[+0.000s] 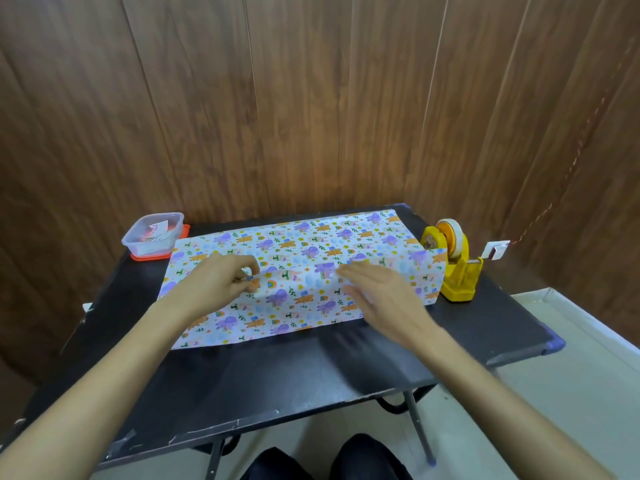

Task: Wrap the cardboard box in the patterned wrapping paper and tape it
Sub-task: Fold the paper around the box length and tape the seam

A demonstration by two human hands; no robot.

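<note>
Black table bears wrapping paper, plastic container and yellow tape dispenser.

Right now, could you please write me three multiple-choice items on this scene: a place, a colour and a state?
1. Where is the tape dispenser? A. beside the wrapping paper's right end; B. on the person's lap; C. on the floor.
2. What colour is the lid under the clear container? A. blue; B. red; C. green.
3. What is the left hand doing? A. pinching the paper; B. lifting the dispenser; C. resting off the table.
Answers: A, it stands at the paper's right edge; B, a red rim shows beneath the container; A, its fingers curl on a fold.
</note>
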